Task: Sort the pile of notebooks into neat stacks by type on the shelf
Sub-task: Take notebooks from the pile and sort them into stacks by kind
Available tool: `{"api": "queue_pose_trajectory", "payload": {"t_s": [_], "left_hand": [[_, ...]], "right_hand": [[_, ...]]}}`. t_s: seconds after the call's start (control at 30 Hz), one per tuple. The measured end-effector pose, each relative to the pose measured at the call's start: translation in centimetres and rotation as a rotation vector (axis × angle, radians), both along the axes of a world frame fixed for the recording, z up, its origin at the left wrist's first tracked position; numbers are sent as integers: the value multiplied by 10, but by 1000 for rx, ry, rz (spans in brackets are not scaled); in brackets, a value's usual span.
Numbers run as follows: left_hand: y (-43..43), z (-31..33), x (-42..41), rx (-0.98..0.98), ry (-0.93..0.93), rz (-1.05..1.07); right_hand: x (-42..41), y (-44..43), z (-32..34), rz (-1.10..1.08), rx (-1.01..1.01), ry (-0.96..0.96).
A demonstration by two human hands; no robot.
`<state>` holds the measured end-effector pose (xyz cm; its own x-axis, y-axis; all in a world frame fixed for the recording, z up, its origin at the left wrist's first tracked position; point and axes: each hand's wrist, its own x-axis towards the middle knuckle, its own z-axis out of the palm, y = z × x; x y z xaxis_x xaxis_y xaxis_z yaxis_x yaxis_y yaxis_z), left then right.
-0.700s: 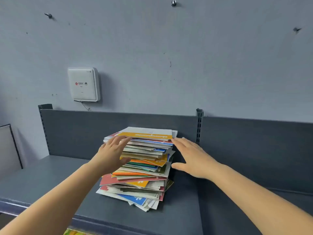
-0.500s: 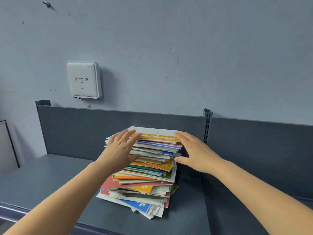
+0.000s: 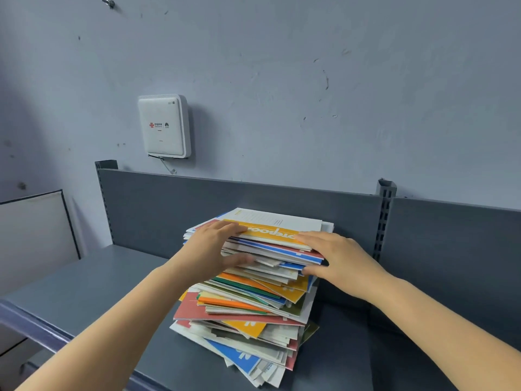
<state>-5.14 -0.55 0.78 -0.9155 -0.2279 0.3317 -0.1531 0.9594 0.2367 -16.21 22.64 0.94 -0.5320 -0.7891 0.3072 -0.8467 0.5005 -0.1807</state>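
**Left grip** (image 3: 210,249): fingers (image 3: 229,228) lie flat over the left edge of the top notebook (image 3: 277,222). The thumb (image 3: 242,260) is tucked in several covers lower. A wide pinch, clamped on the upper layers of the pile (image 3: 248,309).

**Right grip** (image 3: 342,258): mirrored hold on the right edge. Fingers rest on the top notebook's yellow band, with the thumb (image 3: 311,270) wedged under a few blue-edged covers.

**Pile:** between and below both grips, ragged, in mixed colours. The lower layers fan toward the person. It rests on the grey shelf (image 3: 84,289).

**Back panel** (image 3: 282,198): just beyond the grips, behind the pile.

**Slotted post** (image 3: 384,221): right of the right grip.

**White wall box** (image 3: 163,127): above and left of the left grip.
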Motion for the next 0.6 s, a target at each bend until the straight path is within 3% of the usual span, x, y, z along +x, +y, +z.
{"api": "queue_pose_trajectory", "payload": {"t_s": [0.43, 0.6], "left_hand": [[14, -3, -13, 148, 164, 133], [20, -6, -11, 43, 174, 203]], "right_hand": [[-11, 12, 6, 161, 89, 277], [-13, 13, 4, 157, -9, 425]]}}
